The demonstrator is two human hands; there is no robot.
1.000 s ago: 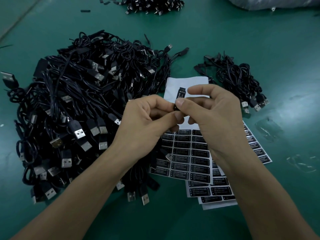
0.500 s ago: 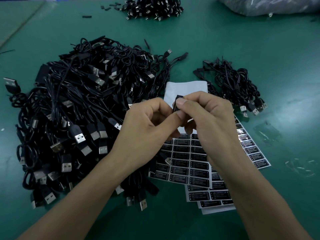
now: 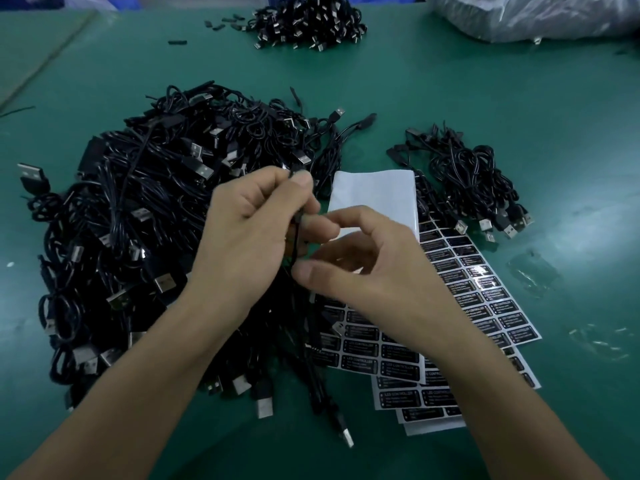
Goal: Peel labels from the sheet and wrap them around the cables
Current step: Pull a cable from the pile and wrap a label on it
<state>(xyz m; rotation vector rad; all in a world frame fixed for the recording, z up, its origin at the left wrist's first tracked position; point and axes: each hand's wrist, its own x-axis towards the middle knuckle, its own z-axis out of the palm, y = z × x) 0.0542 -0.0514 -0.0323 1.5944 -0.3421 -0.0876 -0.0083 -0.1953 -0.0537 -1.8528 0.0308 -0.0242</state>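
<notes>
Right hand (image 3: 374, 271) nearer, over green table (image 3: 485, 98)

Green table (image 3: 485, 98), black cables (image 3: 138, 209), black white-printed labels (image 3: 485, 289), white backing sheet (image 3: 374, 192)

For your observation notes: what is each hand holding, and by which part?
One thin black cable: the left hand pinches its upper stretch, the right hand pinches it lower down.

- A factory assembly bench, with a green matte work surface (image 3: 502, 98).
- Large tangled heap of identical black USB cables (image 3: 138, 220); a smaller black cable bundle (image 3: 467, 174) lies apart.
- Stacked white sheets of black printed labels (image 3: 485, 299).
</notes>
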